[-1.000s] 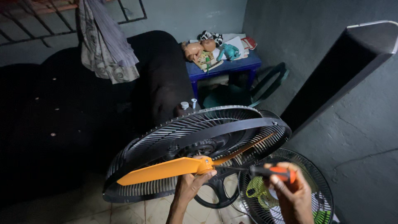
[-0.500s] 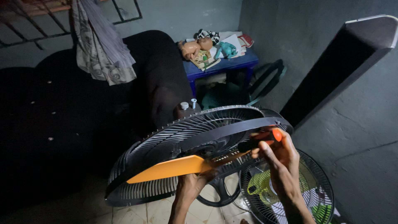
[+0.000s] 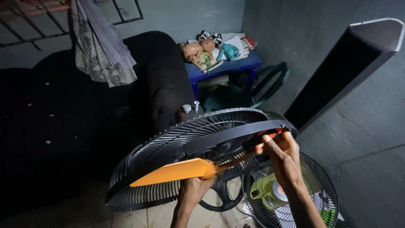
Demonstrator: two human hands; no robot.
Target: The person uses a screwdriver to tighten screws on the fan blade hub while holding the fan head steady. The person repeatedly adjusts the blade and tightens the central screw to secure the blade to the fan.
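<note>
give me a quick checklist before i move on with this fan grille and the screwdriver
1. Left hand supports the black fan grille from below: ok.
2. Right hand grips the screwdriver handle: ok.
3. Screwdriver tip seated: cannot tell, hidden behind the rim.
4. Orange blade clear of the tool: cannot tell, they overlap in view.
5. Second fan on the floor directly beneath the work: not ok.
6. Lighting: not ok, dim.

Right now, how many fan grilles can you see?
2: a black grille held up by both hands, and another grille on the floor at lower right; others may be hidden.
</note>
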